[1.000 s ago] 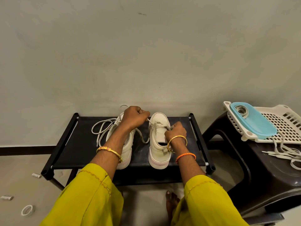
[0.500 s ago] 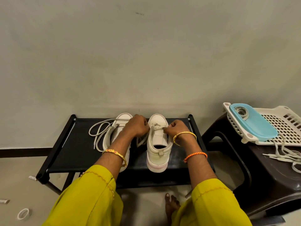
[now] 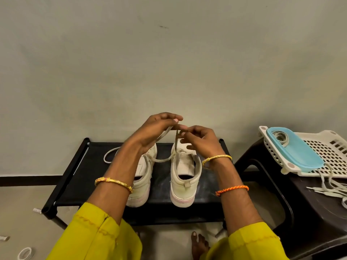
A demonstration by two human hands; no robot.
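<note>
Two white sneakers (image 3: 185, 177) stand side by side on the black shoe rack (image 3: 75, 175), lower centre. Above them, the left hand (image 3: 155, 132) and right hand (image 3: 201, 141) each pinch an end of one shoelace (image 3: 163, 135) in curled fingers. One basket (image 3: 334, 152) sits on a stool (image 3: 309, 212) at the right edge.

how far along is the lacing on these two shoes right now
Done: the lace is threaded through the front eyelets of the right shoe. In hand: left hand and right hand each pinch a lace end, pulled up above it. Left: its tongue shows no crossings or bow, and the left shoe has a loose lace trailing on the rack.
</note>
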